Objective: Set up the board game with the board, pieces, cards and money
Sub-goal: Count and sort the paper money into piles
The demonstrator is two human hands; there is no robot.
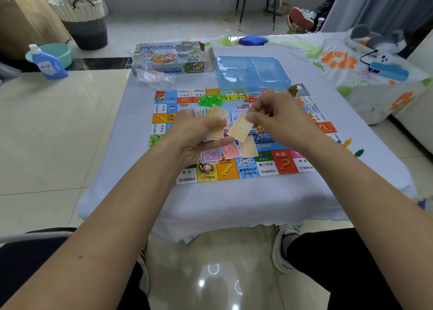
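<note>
The colourful game board (253,169) lies flat on a small table with a white cloth. Above its middle my left hand (194,134) grips a fanned stack of paper money (216,122), orange notes on top. My right hand (281,120) pinches a single orange note (241,127) beside that stack. Purple, pink and orange notes (225,153) lie in separate piles on the board under my hands. Green houses (209,98) and red pieces (251,99) sit heaped near the board's far edge.
The game box (168,58) and a clear blue plastic tray (253,73) stand behind the board, with a crumpled clear bag (155,76) between. Yellow and green pawns (352,148) lie at the table's right edge. A flowered bedcover (351,71) is to the right.
</note>
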